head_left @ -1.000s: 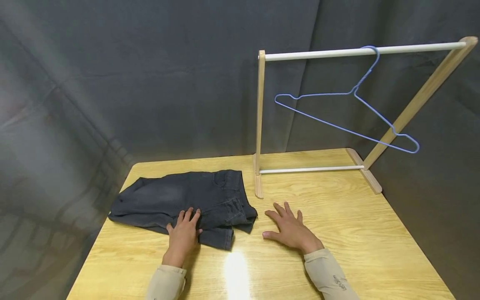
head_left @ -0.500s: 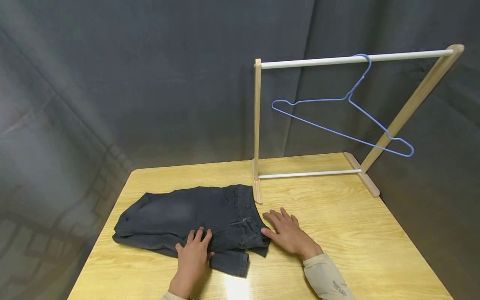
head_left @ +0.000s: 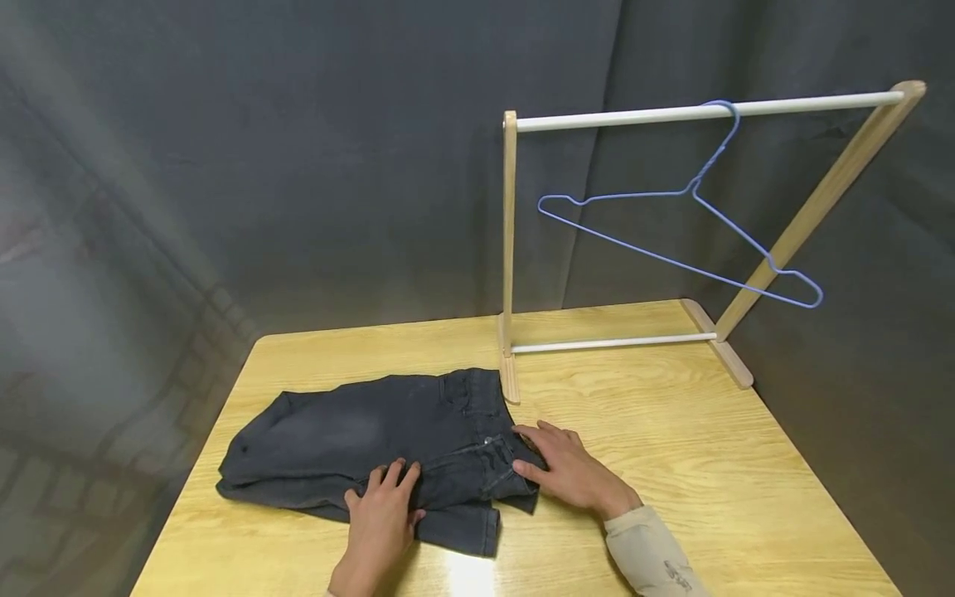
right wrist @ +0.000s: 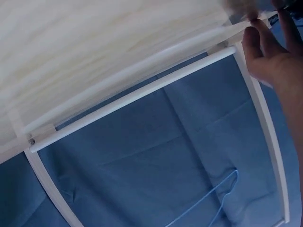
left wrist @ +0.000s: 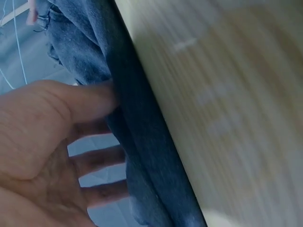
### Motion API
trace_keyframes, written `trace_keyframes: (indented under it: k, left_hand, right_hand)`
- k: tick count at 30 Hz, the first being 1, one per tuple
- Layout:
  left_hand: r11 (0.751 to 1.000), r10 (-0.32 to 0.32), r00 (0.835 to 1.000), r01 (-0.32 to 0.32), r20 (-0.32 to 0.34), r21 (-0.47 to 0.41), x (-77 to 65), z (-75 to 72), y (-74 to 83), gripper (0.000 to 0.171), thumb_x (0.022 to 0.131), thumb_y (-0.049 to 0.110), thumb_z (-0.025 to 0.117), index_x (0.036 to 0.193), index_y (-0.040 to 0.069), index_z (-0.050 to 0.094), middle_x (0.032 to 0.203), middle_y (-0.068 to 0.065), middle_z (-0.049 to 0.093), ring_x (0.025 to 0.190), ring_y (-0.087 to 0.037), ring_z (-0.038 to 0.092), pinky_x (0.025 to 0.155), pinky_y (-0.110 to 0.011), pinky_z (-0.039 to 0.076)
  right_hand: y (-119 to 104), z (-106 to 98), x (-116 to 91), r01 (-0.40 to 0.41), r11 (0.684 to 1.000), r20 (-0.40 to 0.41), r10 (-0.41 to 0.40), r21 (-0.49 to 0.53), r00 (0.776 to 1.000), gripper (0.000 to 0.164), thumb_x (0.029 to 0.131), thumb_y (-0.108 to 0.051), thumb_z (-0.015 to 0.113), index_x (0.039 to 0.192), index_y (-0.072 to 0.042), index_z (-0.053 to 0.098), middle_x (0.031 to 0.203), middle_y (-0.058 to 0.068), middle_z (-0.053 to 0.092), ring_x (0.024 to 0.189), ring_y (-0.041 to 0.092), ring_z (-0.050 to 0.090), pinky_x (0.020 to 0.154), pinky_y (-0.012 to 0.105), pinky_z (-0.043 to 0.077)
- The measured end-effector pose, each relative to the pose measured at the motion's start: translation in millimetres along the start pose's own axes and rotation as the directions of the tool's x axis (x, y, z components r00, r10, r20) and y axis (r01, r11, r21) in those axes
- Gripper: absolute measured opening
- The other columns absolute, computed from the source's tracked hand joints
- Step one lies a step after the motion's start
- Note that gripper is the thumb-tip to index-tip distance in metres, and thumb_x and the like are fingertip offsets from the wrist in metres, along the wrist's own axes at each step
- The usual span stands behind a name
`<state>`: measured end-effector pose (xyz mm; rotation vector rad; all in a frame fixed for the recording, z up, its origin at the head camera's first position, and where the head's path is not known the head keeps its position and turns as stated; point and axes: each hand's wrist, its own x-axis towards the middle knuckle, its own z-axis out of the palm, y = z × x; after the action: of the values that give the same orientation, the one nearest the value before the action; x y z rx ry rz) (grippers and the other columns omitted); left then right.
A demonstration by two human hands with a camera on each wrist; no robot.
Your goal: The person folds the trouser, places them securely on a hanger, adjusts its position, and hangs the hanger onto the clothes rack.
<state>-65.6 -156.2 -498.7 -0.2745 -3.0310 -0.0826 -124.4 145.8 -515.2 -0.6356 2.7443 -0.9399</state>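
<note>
Dark jeans (head_left: 388, 423) lie folded flat on the table, waistband to the right, and touch the rack's left foot. My left hand (head_left: 380, 518) rests on their near edge with fingers spread. In the left wrist view its thumb touches the denim (left wrist: 147, 137), while the other fingers extend over the far side of the cloth. At the waistband opening is my right hand (head_left: 574, 473), thumb and fingertips against the cloth; no firm grip shows. In the right wrist view this hand (right wrist: 274, 54) appears at the upper right, its fingers extended.
A wooden rack (head_left: 510, 240) with a white top bar (head_left: 634, 118) and lower bar (head_left: 612, 343) stands at the table's back right. From the top bar hangs a blue wire hanger (head_left: 656, 259). Grey curtain (head_left: 358, 166) surrounds the wooden table (head_left: 671, 448).
The jeans have slid right and toward me, my left hand moving along with them. The right hand has come from the bare table to the waistband. The view has tilted slightly.
</note>
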Motion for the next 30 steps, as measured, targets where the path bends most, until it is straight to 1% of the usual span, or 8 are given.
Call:
trace_keyframes:
  k: [4,8,11,14,18,22,27,30]
  left_hand:
    - [1.000,-0.009,1.000,0.009,-0.029,0.013,2.8,0.5,1.9,0.062,0.069,0.034,0.090,0.124,0.020,0.066,0.125,-0.009,0.063,0.111,-0.034,0.059,0.068,-0.065,0.047]
    - [0.999,-0.027,0.999,0.028,-0.041,0.016,3.9,1.0,3.7,0.061,0.067,0.032,0.091,0.121,0.021,0.066,0.122,-0.008,0.063,0.108,-0.035,0.060,0.067,-0.066,0.047]
    - [0.999,-0.032,0.999,0.033,-0.039,0.020,4.3,1.7,5.1,0.060,0.066,0.032,0.092,0.120,0.021,0.066,0.121,-0.008,0.063,0.107,-0.035,0.059,0.067,-0.066,0.047]
    - [0.999,-0.030,0.999,0.031,-0.030,0.021,4.6,2.6,6.5,0.061,0.067,0.033,0.091,0.121,0.021,0.065,0.121,-0.008,0.063,0.108,-0.035,0.059,0.067,-0.066,0.047]
    - [1.000,-0.026,0.999,0.026,-0.032,0.013,6.1,3.4,8.5,0.061,0.068,0.033,0.091,0.122,0.021,0.065,0.121,-0.009,0.063,0.108,-0.036,0.059,0.067,-0.066,0.047]
    - [1.000,-0.024,0.999,0.024,-0.035,0.006,8.3,3.4,9.8,0.061,0.069,0.033,0.090,0.123,0.021,0.064,0.122,-0.009,0.062,0.110,-0.036,0.058,0.067,-0.066,0.047]
    - [1.000,-0.020,1.000,0.019,0.016,0.007,8.8,2.6,4.6,0.064,0.072,0.043,0.086,0.128,0.021,0.063,0.128,-0.009,0.059,0.114,-0.036,0.056,0.072,-0.067,0.046]
    - [0.997,-0.018,0.999,0.020,0.029,-0.075,6.6,-0.4,-11.0,0.065,0.077,0.052,0.079,0.132,0.023,0.062,0.132,-0.008,0.059,0.119,-0.034,0.055,0.076,-0.062,0.046]
  right_hand:
    - [-6.6,1.1,9.1,-0.021,1.000,-0.054,0.021,-0.001,0.998,0.072,0.095,-0.062,0.052,0.151,-0.018,0.042,0.146,0.003,0.055,0.134,0.029,0.049,0.108,0.055,0.031]
    - [-15.3,7.5,22.5,-0.069,0.997,-0.064,0.072,0.039,0.995,0.087,0.088,-0.066,0.061,0.154,-0.014,0.037,0.131,0.004,0.063,0.117,0.023,0.054,0.106,0.053,0.034]
    - [-20.2,12.3,31.3,-0.092,0.995,-0.051,0.094,0.046,0.994,0.098,0.081,-0.059,0.074,0.155,-0.010,0.033,0.123,0.005,0.064,0.110,0.023,0.054,0.108,0.053,0.033]
    - [-25.5,13.3,36.8,-0.083,0.995,-0.053,0.086,0.058,0.995,0.099,0.077,-0.044,0.084,0.154,-0.007,0.032,0.127,0.013,0.063,0.113,0.030,0.055,0.109,0.057,0.033]
    - [-32.8,10.8,38.0,-0.034,0.997,-0.088,0.040,0.070,0.995,0.086,0.078,-0.026,0.086,0.151,-0.016,0.039,0.137,0.016,0.060,0.122,0.037,0.056,0.108,0.058,0.036]
    - [-37.8,12.3,34.3,0.040,0.998,-0.165,-0.048,-0.049,0.985,0.062,0.082,-0.022,0.082,0.138,-0.025,0.056,0.129,0.005,0.067,0.116,0.028,0.059,0.096,0.048,0.040]
    - [-44.6,20.6,33.0,0.063,0.964,-0.317,-0.146,-0.259,0.937,0.041,0.086,-0.036,0.077,0.124,-0.024,0.068,0.109,0.001,0.071,0.099,0.020,0.058,0.082,0.038,0.037]
    - [-47.2,25.8,34.9,0.071,0.944,-0.389,-0.201,-0.324,0.899,0.034,0.091,-0.043,0.070,0.118,-0.023,0.070,0.104,0.000,0.071,0.094,0.019,0.060,0.079,0.036,0.038]
